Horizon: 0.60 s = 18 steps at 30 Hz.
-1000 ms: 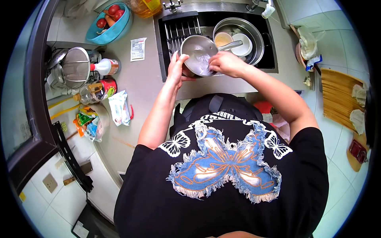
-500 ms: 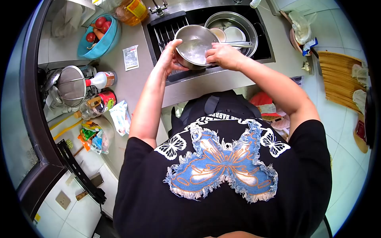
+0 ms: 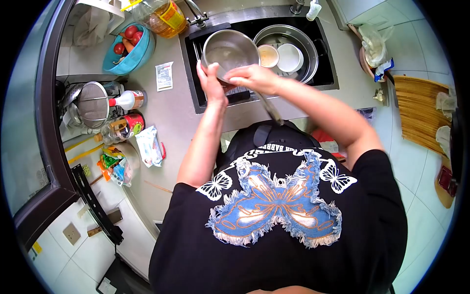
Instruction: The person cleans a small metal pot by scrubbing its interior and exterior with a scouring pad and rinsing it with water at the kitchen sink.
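A steel saucepan is held over the left part of the black sink, its inside facing up toward me. My left hand grips the pan's near left side, fingers partly hidden beneath it. My right hand is closed at the near right rim, close to where the long handle begins. That handle points toward my body, past the sink's front edge. To the right, a large steel pot stands in the sink with a white bowl and a cream-coloured bowl inside.
A faucet rises behind the sink. Left on the counter are a blue basket of vegetables, an oil jug, a white packet, a strainer, bottles and a wipes pack. A bamboo mat is at right.
The saucepan has turned, so its handle swung from pointing right to pointing toward me. It shifted slightly left. My right hand came from inside the pan to its near rim.
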Motion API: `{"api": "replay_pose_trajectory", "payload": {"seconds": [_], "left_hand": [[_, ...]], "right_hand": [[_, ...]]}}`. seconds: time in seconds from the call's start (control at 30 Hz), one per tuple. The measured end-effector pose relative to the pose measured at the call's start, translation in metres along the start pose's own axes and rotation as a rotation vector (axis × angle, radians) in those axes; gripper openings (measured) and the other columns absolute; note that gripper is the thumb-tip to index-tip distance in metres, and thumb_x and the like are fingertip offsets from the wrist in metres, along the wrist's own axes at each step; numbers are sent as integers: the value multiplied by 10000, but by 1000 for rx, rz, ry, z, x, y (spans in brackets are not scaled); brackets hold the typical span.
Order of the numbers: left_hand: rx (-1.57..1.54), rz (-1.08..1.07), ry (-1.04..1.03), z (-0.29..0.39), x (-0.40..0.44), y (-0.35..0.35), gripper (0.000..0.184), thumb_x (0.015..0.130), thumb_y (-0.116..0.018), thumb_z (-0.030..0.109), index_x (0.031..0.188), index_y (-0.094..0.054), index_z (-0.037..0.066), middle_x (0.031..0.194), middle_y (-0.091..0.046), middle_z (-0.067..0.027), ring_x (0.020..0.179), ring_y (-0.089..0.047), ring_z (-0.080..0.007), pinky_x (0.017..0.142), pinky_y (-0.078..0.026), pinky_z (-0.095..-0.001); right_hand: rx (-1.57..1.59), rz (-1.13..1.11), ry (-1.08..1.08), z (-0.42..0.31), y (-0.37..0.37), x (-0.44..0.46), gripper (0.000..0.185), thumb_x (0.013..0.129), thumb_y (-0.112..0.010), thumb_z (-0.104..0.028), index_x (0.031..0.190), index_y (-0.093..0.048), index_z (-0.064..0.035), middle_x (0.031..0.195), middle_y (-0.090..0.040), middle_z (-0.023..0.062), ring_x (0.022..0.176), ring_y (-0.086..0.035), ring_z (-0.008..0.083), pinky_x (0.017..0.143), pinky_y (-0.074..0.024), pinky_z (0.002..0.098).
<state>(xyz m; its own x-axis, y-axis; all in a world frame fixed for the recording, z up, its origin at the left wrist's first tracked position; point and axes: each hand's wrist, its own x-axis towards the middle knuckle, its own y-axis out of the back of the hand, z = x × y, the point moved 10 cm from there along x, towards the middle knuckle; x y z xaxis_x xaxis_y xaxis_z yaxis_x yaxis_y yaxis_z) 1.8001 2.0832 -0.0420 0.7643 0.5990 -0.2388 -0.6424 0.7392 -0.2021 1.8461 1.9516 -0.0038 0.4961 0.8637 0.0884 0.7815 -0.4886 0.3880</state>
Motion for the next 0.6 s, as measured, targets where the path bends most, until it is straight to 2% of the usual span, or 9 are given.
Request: {"api": "replay_pose_trajectory", "payload": {"seconds": [0.07, 0.1, 0.13, 0.27, 0.33, 0.4, 0.47, 0.5, 0.6], "left_hand": [[5, -169, 202, 5, 2, -5, 778, 828, -633, 351, 1492, -278, 153, 1320, -471, -144, 1088, -603, -332, 709, -603, -516], [70, -171, 276, 5, 0, -6, 724, 824, -619, 334, 1462, -305, 198, 1264, -491, -146, 882, -673, -363, 564, -609, -548], [107, -185, 315, 1, 0, -7, 708, 828, -612, 326, 1457, -305, 219, 1265, -492, -152, 773, -679, -367, 588, -606, -557], [97, -222, 367, -6, -1, -16, 736, 815, -605, 300, 1473, -286, 214, 1282, -475, -152, 809, -664, -362, 609, -603, -575], [66, -207, 374, -4, 0, -16, 748, 815, -602, 295, 1484, -276, 220, 1291, -466, -156, 821, -659, -361, 618, -602, -582], [78, -211, 358, 1, 3, -19, 740, 816, -592, 297, 1484, -283, 223, 1285, -474, -153, 796, -655, -341, 609, -598, -584], [109, -229, 334, -1, 7, -23, 718, 812, -588, 299, 1470, -312, 214, 1265, -489, -153, 768, -652, -324, 605, -598, -581], [126, -207, 322, 3, 6, -23, 694, 809, -589, 298, 1452, -344, 207, 1219, -517, -155, 733, -650, -306, 609, -599, -581], [179, -239, 421, 6, -1, -20, 673, 814, -589, 300, 1441, -367, 203, 1181, -535, -166, 721, -650, -306, 615, -597, -584]], "right_hand": [[-396, -361, 2, 1, 19, 2, 338, 1003, -514, -341, 1132, -722, -108, 1207, -681, 53, 1160, -607, 244, 1137, -341, 379], [-667, -443, 57, 10, 29, 4, 305, 992, -523, -330, 1066, -750, -140, 1232, -669, 19, 1229, -561, 224, 1196, -249, 424], [-938, -566, 99, 15, 33, 13, 233, 923, -573, -278, 1003, -766, -175, 1270, -649, -2, 1304, -499, 209, 1227, -179, 475], [-1409, -225, 838, -12, 42, 35, 265, 746, -609, -229, 918, -775, -114, 1245, -659, -10, 1319, -467, 198, 1240, -180, 416], [-1257, -97, 727, 11, 38, 35, 241, 778, -613, -197, 928, -761, -80, 1233, -665, 27, 1263, -521, 217, 1163, -346, 369], [-968, -267, -9, 57, 29, 32, 224, 850, -603, -199, 954, -747, -63, 1150, -698, 68, 1152, -605, 244, 1025, -471, 390], [-648, -318, -282, 65, 9, 16, 202, 897, -610, -201, 975, -732, -60, 1062, -721, 90, 1048, -659, 269, 920, -511, 413], [-458, -409, -364, 42, 4, 7, 268, 956, -537, -119, 1160, -712, -107, 1157, -705, 72, 1056, -659, 270, 962, -492, 384], [-78, -456, -185, 52, -3, 6, 220, 906, -611, -78, 1083, -737, -113, 1086, -727, 82, 1042, -670, 252, 941, -504, 368]]}}
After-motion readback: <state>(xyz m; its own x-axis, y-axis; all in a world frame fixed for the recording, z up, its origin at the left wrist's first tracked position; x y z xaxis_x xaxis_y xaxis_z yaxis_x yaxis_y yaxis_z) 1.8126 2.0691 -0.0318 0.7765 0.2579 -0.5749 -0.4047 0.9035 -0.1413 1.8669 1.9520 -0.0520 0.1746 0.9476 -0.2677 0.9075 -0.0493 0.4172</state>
